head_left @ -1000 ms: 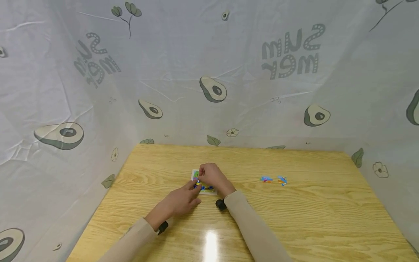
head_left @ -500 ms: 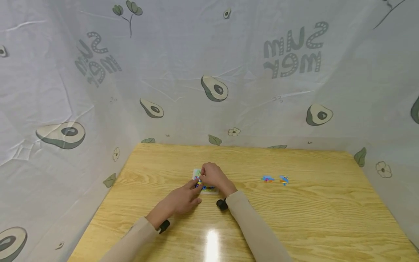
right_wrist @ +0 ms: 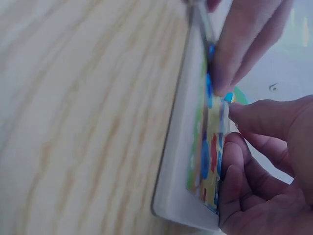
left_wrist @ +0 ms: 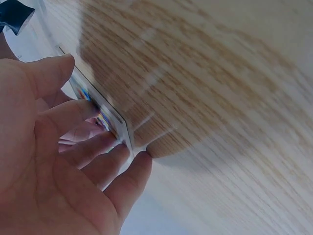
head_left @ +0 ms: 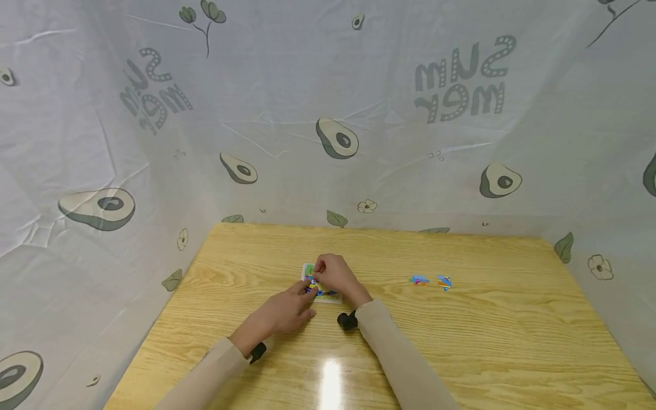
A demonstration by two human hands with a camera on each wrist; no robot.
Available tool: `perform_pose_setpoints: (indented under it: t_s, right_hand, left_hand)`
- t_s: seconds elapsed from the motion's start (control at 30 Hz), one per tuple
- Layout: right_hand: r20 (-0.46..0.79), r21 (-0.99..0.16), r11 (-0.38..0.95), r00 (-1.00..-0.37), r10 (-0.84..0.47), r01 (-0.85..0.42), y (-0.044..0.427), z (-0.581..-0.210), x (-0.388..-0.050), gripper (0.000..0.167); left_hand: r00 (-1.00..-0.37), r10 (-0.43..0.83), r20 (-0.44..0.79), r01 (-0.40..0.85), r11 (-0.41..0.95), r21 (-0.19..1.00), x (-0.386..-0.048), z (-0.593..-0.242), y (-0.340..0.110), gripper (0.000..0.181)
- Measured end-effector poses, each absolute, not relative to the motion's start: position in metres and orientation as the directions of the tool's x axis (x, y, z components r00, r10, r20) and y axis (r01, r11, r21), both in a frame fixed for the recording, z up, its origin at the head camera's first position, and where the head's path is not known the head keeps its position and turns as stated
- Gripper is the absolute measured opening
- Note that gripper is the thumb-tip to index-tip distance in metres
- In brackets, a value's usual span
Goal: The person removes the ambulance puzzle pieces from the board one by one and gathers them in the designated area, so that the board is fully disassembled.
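A small jigsaw puzzle in a white frame (head_left: 335, 300) lies flat on the table, its colourful picture partly covered by both hands. My left hand (head_left: 284, 310) rests its fingertips on the near left part of the puzzle; in the left wrist view its fingers (left_wrist: 105, 171) reach over the frame's edge. Above the puzzle's middle, my right hand (head_left: 335, 274) has its thumb and fingers drawn together, pinching at a puzzle piece that they mostly hide. The right wrist view shows the thumb (right_wrist: 261, 117) and curled fingers (right_wrist: 234, 171) against the puzzle's surface (right_wrist: 205, 156).
Two loose puzzle pieces, a blue and pink one (head_left: 419, 280) and a blue and orange one (head_left: 444, 282), lie to the right on the wooden table (head_left: 492, 330). A patterned white curtain (head_left: 287, 114) hangs behind and at the sides.
Both hands stay at the puzzle with hardly any movement. The head view has shifted slightly. The two loose pieces lie where they were.
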State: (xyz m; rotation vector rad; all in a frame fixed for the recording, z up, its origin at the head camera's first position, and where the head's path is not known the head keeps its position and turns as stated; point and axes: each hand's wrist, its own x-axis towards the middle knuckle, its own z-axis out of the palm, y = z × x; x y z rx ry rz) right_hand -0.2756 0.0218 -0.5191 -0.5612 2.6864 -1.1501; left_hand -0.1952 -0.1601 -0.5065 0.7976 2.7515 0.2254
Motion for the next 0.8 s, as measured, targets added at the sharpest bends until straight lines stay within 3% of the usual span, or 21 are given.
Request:
perform_pose_setpoints:
  t_s: [0.57, 0.8]
  right_hand:
    - [-0.020, -0.862, 0.493, -0.965, -0.263, -0.116, 0.0208, -0.5206, -0.2709, 0.012]
    - [0.029, -0.871, 0.465, -0.960, -0.278, -0.161, 0.0287, -0.5198, -0.2711, 0.017]
  left_hand:
    - [-0.811, 0.538, -0.229, 0.493, 0.840, 0.227, -0.1954, -0.5042, -0.1585, 0.058]
    - [-0.819, 0.516, -0.250, 0.462, 0.852, 0.247, -0.1945, -0.5011, -0.1587, 0.061]
